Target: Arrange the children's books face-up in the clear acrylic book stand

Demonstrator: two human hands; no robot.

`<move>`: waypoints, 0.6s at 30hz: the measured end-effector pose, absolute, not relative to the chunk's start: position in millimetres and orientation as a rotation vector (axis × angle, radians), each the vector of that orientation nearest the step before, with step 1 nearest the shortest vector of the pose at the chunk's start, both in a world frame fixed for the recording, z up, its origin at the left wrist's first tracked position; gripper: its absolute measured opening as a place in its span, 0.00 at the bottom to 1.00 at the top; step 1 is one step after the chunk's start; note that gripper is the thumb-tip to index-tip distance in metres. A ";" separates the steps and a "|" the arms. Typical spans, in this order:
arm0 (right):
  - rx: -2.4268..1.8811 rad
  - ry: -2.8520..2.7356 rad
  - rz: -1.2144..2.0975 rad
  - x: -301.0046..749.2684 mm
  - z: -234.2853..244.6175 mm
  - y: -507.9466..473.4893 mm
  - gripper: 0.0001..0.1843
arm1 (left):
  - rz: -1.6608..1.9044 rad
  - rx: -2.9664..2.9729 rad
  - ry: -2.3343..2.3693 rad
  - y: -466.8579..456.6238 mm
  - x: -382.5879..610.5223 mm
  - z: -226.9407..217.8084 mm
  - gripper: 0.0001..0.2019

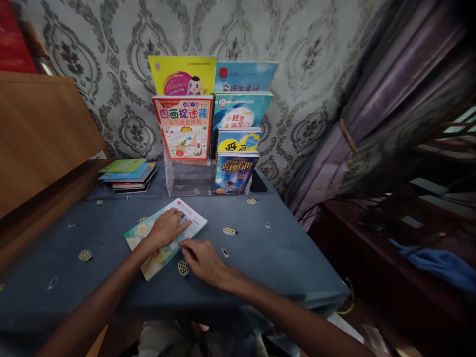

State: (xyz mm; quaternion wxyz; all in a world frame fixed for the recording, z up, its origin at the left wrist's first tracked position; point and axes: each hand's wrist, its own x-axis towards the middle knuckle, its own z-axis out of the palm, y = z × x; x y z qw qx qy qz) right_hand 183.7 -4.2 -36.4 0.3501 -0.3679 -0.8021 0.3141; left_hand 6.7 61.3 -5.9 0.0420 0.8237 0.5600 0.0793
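A thin picture book with a pale green and white cover lies flat on the blue tablecloth in front of me. My left hand rests flat on top of it, fingers stretched out. My right hand lies palm down on the cloth at the book's near right edge, its fingertips touching that edge, fingers loosely extended. Neither hand grips anything.
A clear tiered book stand at the table's back holds several children's books. A small stack of books lies at the back left. A wooden headboard is on the left; a purple curtain and dark wooden furniture are on the right.
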 end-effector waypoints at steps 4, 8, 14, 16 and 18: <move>-0.834 -1.845 1.126 190.2 -29.5 8.9 0.13 | 0.185 2.590 1.680 49.9 14.2 -8.1 0.21; -0.964 -1.372 1.136 211.8 -24.8 51.3 0.20 | 0.122 2.676 1.709 35.1 32.0 -6.9 0.22; -1.052 -1.299 0.927 220.1 -32.8 77.6 0.21 | -0.022 2.716 1.681 23.7 50.3 8.2 0.14; -1.054 -1.333 0.900 219.1 -37.8 75.0 0.21 | -0.070 2.723 1.665 23.3 50.7 11.4 0.13; -1.054 -1.370 0.882 219.1 -40.9 72.1 0.21 | -0.104 2.734 1.645 24.3 49.2 12.6 0.14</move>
